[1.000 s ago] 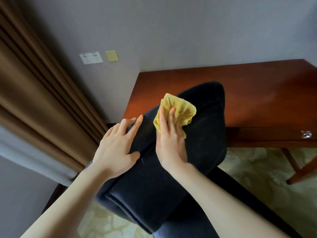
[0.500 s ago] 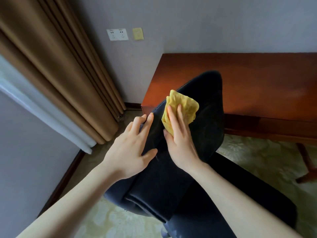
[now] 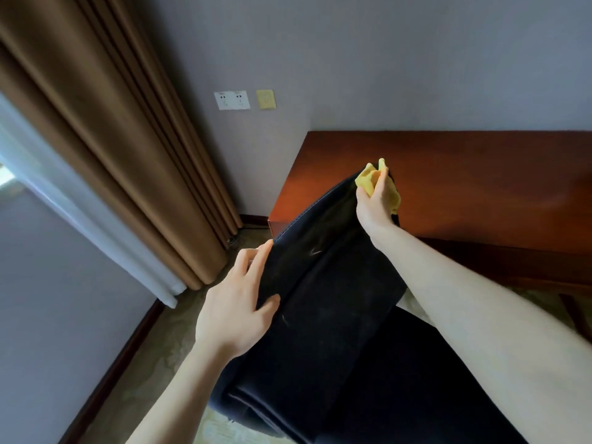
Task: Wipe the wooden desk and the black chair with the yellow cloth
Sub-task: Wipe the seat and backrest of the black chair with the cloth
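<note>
Cloth (image 3: 366, 180) gripped by curled fingers of right hand (image 3: 372, 206) atop black chair (image 3: 323, 283), left hand (image 3: 234, 312) fingers straight on its side

The right hand (image 3: 373, 203) is covering the middle of the yellow cloth (image 3: 393, 195), leaving only crumpled ends showing above and to the right of it. Most of its fingers are curling out of sight on the far side. Hand and cloth together are hiding the top edge of the black chair (image 3: 326, 299), whose seat is running out at the bottom edge. The wooden desk (image 3: 480, 187) is running off the right edge, and the right forearm is masking part of its front. A desk leg (image 3: 573, 310) at lower right is being cut off as well. The left hand (image 3: 234, 312) is covering part of the chair's left edge. The curtain (image 3: 112, 139) is passing out at the top and left edges. The wall sockets (image 3: 232, 100) are showing too small to make out.
</note>
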A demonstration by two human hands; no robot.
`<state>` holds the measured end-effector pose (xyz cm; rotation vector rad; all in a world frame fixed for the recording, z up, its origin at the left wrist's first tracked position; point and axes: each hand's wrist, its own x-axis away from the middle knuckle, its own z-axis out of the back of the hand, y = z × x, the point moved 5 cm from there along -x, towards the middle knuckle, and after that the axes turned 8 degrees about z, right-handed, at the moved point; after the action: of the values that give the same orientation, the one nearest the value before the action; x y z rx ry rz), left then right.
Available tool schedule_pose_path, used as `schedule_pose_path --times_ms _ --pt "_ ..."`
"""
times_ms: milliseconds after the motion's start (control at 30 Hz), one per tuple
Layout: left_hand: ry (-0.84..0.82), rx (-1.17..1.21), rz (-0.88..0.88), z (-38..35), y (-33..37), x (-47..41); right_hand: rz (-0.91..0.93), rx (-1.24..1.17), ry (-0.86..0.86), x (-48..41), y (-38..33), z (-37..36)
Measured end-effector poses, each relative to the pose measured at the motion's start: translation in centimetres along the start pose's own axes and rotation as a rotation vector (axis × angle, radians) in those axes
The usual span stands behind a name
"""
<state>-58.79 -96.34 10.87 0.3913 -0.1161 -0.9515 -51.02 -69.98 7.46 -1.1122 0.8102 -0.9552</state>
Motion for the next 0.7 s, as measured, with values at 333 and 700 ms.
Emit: schedule_pose_path --times_ms 333,700 --pt "0.105 0.009 0.007 0.5 -0.2 -0.8 0.075 0.255 0.087 2.0 2.1 -0.9" --pt "0.01 0.039 -0.137 -0.6 -0.4 -1.1 0.235 0.166 0.018 15.1 1.9 -6.6"
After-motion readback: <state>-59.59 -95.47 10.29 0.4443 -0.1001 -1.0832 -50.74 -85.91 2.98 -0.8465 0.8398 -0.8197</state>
